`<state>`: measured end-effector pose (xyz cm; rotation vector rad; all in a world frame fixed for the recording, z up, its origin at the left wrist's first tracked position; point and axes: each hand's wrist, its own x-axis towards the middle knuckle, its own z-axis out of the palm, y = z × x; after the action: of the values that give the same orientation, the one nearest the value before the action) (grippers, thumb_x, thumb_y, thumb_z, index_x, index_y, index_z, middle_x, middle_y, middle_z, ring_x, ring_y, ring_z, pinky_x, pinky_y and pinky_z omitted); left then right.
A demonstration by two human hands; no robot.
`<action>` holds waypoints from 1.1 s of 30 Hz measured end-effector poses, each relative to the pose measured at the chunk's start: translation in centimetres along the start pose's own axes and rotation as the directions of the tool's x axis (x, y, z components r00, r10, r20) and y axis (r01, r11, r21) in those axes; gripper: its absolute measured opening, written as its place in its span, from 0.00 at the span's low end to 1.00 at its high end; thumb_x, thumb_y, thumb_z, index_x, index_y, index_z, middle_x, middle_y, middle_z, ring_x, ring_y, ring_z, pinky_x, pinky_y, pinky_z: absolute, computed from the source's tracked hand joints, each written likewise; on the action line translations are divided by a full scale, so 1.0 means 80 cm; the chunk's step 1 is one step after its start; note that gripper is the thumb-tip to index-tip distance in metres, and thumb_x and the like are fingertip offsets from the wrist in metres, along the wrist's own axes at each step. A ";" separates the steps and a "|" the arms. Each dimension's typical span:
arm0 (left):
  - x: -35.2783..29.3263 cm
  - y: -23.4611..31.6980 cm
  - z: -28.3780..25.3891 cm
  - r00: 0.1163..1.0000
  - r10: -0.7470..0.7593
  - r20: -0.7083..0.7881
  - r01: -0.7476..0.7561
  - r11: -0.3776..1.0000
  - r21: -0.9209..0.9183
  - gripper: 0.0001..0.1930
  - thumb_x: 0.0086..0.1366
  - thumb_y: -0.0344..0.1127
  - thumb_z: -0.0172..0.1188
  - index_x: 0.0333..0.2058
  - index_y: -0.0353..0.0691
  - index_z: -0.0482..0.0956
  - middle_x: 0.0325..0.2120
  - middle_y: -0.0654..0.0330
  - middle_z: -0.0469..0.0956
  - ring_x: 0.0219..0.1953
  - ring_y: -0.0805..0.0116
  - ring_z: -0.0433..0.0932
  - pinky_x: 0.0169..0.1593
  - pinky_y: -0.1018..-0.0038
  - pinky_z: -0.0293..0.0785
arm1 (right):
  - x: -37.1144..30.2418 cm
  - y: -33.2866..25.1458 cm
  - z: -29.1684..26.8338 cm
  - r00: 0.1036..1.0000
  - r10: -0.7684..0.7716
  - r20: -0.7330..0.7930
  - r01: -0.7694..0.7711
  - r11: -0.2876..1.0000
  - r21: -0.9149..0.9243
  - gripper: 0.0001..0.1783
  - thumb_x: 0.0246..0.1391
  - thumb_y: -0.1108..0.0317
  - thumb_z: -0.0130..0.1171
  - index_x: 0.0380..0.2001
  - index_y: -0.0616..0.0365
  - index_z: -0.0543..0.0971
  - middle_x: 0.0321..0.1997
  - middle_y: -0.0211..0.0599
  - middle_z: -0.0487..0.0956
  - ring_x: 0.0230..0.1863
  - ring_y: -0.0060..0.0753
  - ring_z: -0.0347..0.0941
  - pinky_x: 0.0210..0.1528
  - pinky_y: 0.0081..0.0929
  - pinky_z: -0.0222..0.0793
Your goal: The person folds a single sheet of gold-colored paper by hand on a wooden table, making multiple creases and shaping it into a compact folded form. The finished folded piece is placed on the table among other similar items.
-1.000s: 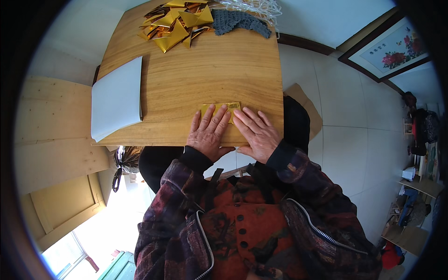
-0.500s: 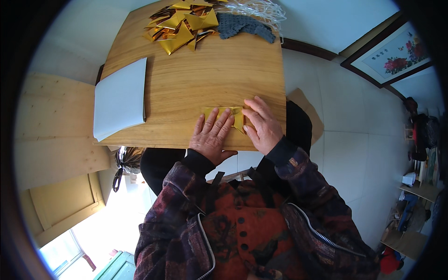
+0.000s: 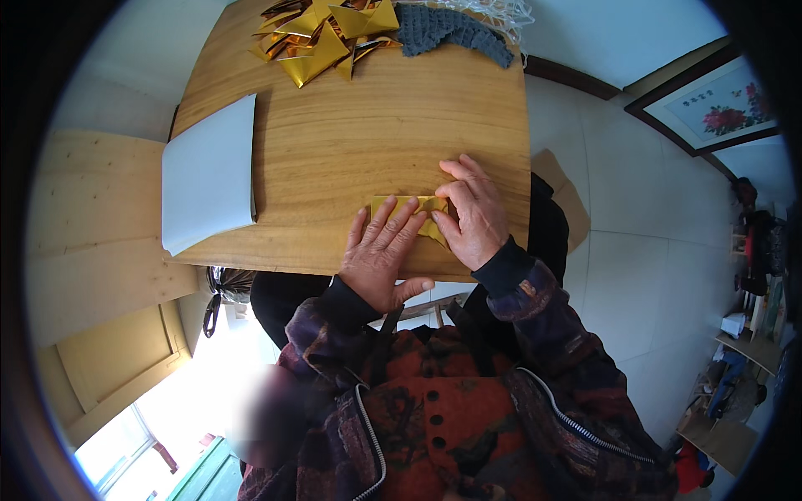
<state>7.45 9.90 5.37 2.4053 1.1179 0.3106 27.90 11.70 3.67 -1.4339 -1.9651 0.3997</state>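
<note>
A small folded piece of gold paper (image 3: 429, 229) lies flat near the front edge of the wooden table, partly hidden by both hands. My left hand (image 3: 380, 255) rests on it with its fingers lying flat and its thumb stretched out to the right, past the table's edge. At the paper's right end, my right hand (image 3: 476, 215) has its thumb and index finger closed on the edge. The other fingers of that hand are bent above the table.
A pile of folded gold paper pieces (image 3: 313, 50) lies at the table's far side, beside a dark grey knitted cloth (image 3: 455, 33) and clear plastic strands (image 3: 510, 12). A stack of white sheets (image 3: 209, 175) lies on the left of the wooden table (image 3: 334, 134).
My right thumb and index finger have drawn in and closed on the paper's right end. My left hand stays flat on the paper. The view has shifted slightly.
</note>
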 end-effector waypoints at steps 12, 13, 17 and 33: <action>0.075 -0.022 -0.016 0.965 -0.091 -0.245 0.092 0.996 -0.004 0.05 0.55 0.32 0.60 0.32 0.45 0.79 0.33 0.61 0.74 0.40 0.54 0.71 0.44 0.61 0.65 | 0.009 -0.001 -0.002 1.000 0.006 -0.014 -0.005 0.999 0.044 0.17 0.40 0.77 0.68 0.31 0.55 0.70 0.58 0.41 0.72 0.65 0.52 0.61 0.61 0.45 0.59; 0.076 -0.023 -0.015 0.969 -0.095 -0.228 0.096 0.995 -0.008 0.05 0.55 0.32 0.61 0.32 0.44 0.78 0.32 0.61 0.74 0.40 0.54 0.71 0.44 0.61 0.65 | 0.008 -0.002 -0.002 1.000 0.016 -0.012 -0.015 0.998 0.058 0.17 0.40 0.77 0.68 0.31 0.55 0.70 0.58 0.41 0.72 0.65 0.52 0.62 0.61 0.45 0.59; 0.078 -0.026 -0.014 0.971 -0.094 -0.220 0.088 0.995 -0.036 0.05 0.54 0.32 0.61 0.31 0.45 0.78 0.32 0.61 0.74 0.40 0.54 0.70 0.44 0.61 0.66 | 0.009 -0.002 -0.001 1.000 0.019 -0.018 -0.018 0.998 0.055 0.17 0.39 0.77 0.68 0.30 0.54 0.70 0.57 0.41 0.73 0.65 0.51 0.62 0.61 0.45 0.58; 0.081 -0.023 -0.017 0.980 -0.035 -0.194 0.018 0.996 -0.086 0.05 0.55 0.34 0.63 0.32 0.46 0.79 0.31 0.62 0.74 0.39 0.55 0.70 0.45 0.62 0.64 | 0.010 -0.004 -0.004 0.999 0.050 0.004 -0.050 0.997 0.062 0.16 0.39 0.77 0.68 0.29 0.53 0.70 0.57 0.37 0.73 0.65 0.47 0.62 0.63 0.45 0.55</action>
<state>9.89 16.30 5.70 2.3230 1.1954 0.5834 27.74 12.28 4.33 -1.4460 -1.9054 0.4803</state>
